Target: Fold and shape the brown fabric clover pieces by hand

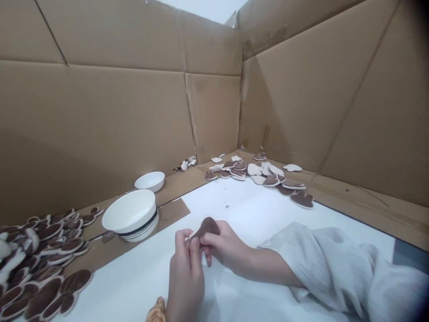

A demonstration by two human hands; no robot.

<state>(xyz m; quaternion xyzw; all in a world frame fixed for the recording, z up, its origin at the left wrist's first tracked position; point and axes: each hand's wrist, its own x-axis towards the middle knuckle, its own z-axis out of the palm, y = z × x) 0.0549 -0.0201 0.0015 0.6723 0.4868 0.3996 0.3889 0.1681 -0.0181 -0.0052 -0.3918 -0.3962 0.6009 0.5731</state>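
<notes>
A small brown plush-looking fabric piece (210,226) is held between both hands over the white board (134,273). My left hand (187,266) pinches its lower left end between thumb and fingers. My right hand (228,246) grips the right side, with the thumb pressed on the brown face. The fingers cover part of the piece, so its full outline is hidden. Left of my hands stands a large white bowl (129,212) with a dark band, and behind it a smaller white bowl (149,181).
A big heap of brown pieces with white edges (50,268) lies at the left. Another pile of brown and white pieces (239,167) sits at the back. Cardboard walls (117,112) rise behind and to the right. A tan wrinkled object (157,311) shows at the bottom edge.
</notes>
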